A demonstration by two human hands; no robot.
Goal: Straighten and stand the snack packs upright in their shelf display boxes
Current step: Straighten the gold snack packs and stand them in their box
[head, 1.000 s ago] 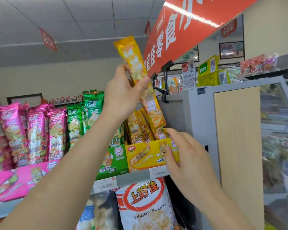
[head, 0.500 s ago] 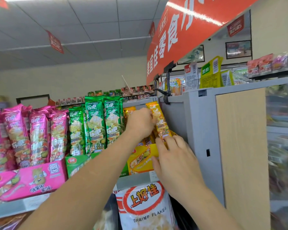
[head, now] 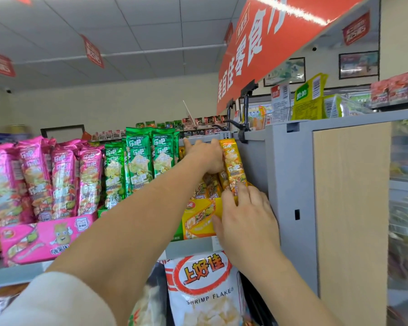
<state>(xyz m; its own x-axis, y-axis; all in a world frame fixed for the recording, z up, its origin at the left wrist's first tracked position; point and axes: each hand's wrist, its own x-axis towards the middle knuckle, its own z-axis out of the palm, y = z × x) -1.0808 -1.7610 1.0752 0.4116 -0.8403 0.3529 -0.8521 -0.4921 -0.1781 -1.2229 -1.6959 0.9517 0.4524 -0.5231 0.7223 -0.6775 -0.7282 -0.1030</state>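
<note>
Nearest the camera, under the shelf [head: 189, 247] edge, a shrimp flakes bag [head: 203, 290] is hanging. Just above it, the right hand [head: 245, 215] is pressing nearly straight fingers [head: 242, 191] against the foot of the yellow pack [head: 232, 165] and the rim of the yellow display box [head: 198, 217], grasping nothing. Farther in, the left hand [head: 205, 156] is lying against the pack's upper left side, partly curled; whether it is pinching the pack I cannot tell. A second ago this pack was being held high in the air; now it is standing upright at the box's right end, so that slot is looking nearly finished. Beyond, green packs [head: 151, 158] and pink packs [head: 57, 180] are standing in rows.
</note>
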